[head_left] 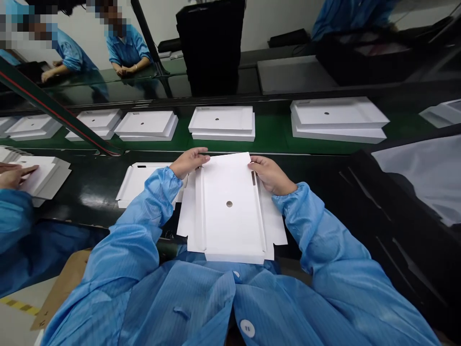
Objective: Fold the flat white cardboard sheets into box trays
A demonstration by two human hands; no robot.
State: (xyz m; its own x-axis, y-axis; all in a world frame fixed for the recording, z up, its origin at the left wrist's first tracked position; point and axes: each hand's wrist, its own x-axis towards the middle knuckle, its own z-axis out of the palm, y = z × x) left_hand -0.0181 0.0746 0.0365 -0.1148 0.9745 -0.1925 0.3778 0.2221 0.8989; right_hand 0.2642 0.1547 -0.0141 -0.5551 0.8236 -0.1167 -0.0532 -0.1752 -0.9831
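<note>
A partly folded white cardboard box [230, 226] with a small round hole lies in front of me, its near end close to my body. My left hand [190, 162] is at its far left corner, thumb and fingers closed on the edge. At the far right corner, my right hand [272, 174] pinches the cardboard between thumb and bent fingers. White flaps spread out beneath the box on both sides. Another white cardboard piece [135, 185] with a dark slot lies to the left, partly behind my left sleeve.
Stacked white box trays [221, 120] stand along a green conveyor belt [273, 137] beyond the dark bench. A co-worker's hand [14, 175] rests on white boxes at the far left. Black material [389, 216] lies on the right. A slanted green post [61, 115] crosses the left side.
</note>
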